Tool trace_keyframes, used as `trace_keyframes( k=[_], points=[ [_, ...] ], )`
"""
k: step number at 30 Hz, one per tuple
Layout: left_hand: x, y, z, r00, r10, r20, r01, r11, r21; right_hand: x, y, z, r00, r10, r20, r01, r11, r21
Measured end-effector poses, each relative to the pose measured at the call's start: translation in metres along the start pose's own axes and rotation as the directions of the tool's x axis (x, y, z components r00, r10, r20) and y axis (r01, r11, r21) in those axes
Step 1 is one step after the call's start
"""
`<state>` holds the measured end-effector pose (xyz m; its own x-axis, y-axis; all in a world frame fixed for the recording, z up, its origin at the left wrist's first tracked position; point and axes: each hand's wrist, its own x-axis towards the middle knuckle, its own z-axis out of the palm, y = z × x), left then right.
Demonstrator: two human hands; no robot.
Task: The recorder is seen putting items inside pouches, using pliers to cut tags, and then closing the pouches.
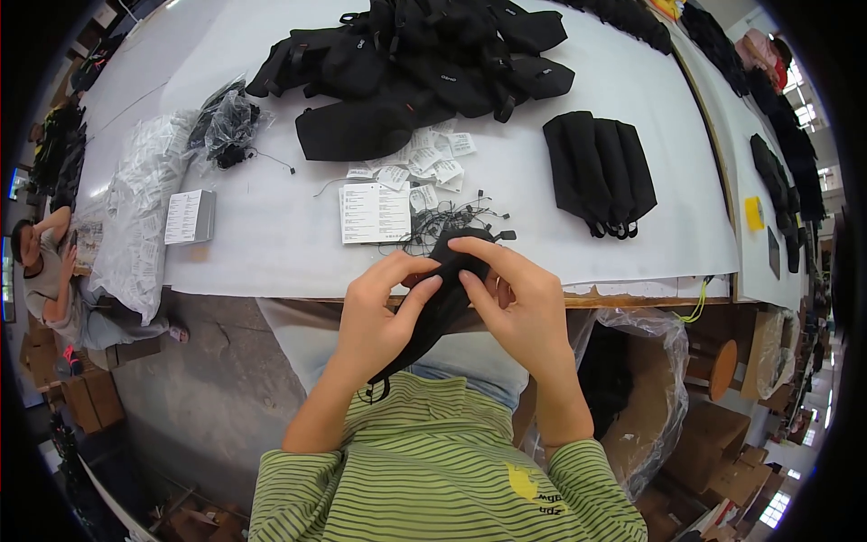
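Over the table's front edge I hold a black fabric pouch [432,318], its lower end with a thin loop hanging toward my lap. My left hand [390,303] pinches the pouch's upper part between thumb and fingers. On its other side my right hand [508,294] is closed on the pouch's top end, thumb and forefinger pressed to the fabric. Just beyond my fingers lies a tangle of black cords with small tabs [456,219]. Beside it are a stack of printed white cards [375,214] and a loose heap of white labels [423,161].
A large pile of black pouches [433,72] covers the far middle of the white table [244,262]. Several stacked black pouches [600,172] lie right. Left are clear plastic bags [149,203] and another card stack [190,217]. A plastic-lined box [646,397] stands below right; a person [54,280] sits far left.
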<state>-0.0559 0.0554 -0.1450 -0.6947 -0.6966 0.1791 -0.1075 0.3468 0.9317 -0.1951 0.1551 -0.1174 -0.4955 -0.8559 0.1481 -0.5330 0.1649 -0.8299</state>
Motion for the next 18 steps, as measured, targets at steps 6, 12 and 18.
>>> trace_keyframes(
  k=[6,12,18],
  points=[
    [0.001,-0.003,-0.001,0.997,-0.035,0.071,0.038,0.999,-0.037,0.007,0.008,-0.003,0.988,-0.151,0.014,0.152,0.983,-0.108],
    [0.003,-0.005,-0.004,0.988,-0.075,0.134,0.081,0.996,-0.044,0.012,0.011,-0.004,0.986,-0.137,0.092,0.143,0.987,-0.070],
    [0.006,-0.015,-0.010,0.937,-0.135,0.322,0.227,0.936,-0.268,0.011,0.012,-0.014,0.969,0.060,0.242,-0.076,0.995,0.057]
  ],
)
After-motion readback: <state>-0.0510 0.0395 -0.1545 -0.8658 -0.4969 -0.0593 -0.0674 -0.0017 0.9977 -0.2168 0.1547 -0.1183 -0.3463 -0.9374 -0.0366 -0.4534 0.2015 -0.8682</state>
